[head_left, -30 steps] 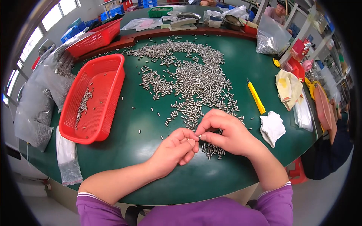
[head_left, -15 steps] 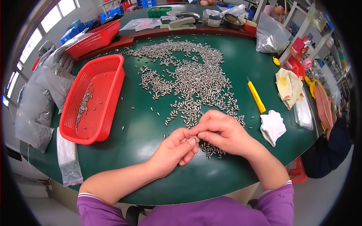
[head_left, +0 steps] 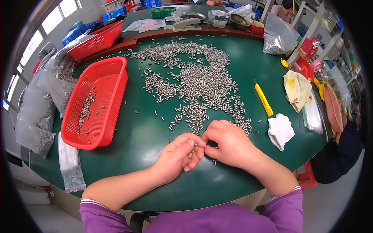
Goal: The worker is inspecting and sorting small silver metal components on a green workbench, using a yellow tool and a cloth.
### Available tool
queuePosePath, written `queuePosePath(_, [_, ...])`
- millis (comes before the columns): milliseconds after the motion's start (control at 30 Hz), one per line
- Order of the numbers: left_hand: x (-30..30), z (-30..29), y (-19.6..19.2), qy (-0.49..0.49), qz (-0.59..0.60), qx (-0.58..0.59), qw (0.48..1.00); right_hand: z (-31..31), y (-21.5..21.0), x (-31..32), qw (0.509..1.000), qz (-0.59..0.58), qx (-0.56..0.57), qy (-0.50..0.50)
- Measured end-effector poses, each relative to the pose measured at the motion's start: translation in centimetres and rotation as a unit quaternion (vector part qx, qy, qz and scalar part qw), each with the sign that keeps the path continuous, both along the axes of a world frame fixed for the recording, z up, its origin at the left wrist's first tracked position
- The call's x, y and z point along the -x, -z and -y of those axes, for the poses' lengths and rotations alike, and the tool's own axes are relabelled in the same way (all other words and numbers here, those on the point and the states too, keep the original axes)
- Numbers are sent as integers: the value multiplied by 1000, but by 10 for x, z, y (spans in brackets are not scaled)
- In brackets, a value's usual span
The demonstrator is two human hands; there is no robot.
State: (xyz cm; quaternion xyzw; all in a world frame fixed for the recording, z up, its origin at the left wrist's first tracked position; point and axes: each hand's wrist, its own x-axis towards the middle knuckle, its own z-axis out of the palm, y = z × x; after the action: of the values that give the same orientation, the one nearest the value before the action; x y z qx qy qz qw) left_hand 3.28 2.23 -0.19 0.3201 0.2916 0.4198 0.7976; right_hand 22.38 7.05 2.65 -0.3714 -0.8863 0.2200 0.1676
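Fingertips of both hands meet over the near edge of the green table (head_left: 163, 186) — left hand (head_left: 179, 154) curled palm-up, fingers closed around a few small metal pins (head_left: 194, 145), with one or two showing between thumb and forefinger. Right hand (head_left: 229, 141) curled knuckles-up, fingertips pinched toward the left hand's pins; whether it grips a pin itself is hidden under the knuckles, cannot tell. One stray pin lies on the table just below the right hand. Just beyond the knuckles starts the loose pile of pins (head_left: 198, 83), spreading from table middle to the far edge. Pins look like short stiff steel cylinders — light, hard, smooth, likely to roll and slip, so best pinched across the shaft with fingertip pads, or scooped several at a time into a cupped palm; not fragile. Toward the left edge sits a red mesh basket (head_left: 112, 101) with a thin streak of pins inside, a second red basket (head_left: 99, 39) at the far left corner, clear plastic bags of parts (head_left: 39, 112) hanging off the left edge. Right side: yellow utility knife (head_left: 263, 99), white crumpled cloth (head_left: 280, 131) near the right edge, yellowish cloth (head_left: 297, 87) beyond it.
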Motion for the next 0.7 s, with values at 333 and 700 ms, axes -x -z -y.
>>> queuePosePath(333, [2,-1,2,-15,-4,0,1000,-13,-11,-3,963,-193,188,-2])
queuePosePath(700, [0,1,3,-3,-35,-28,999,-14,-3,1,972,-211,74,-78])
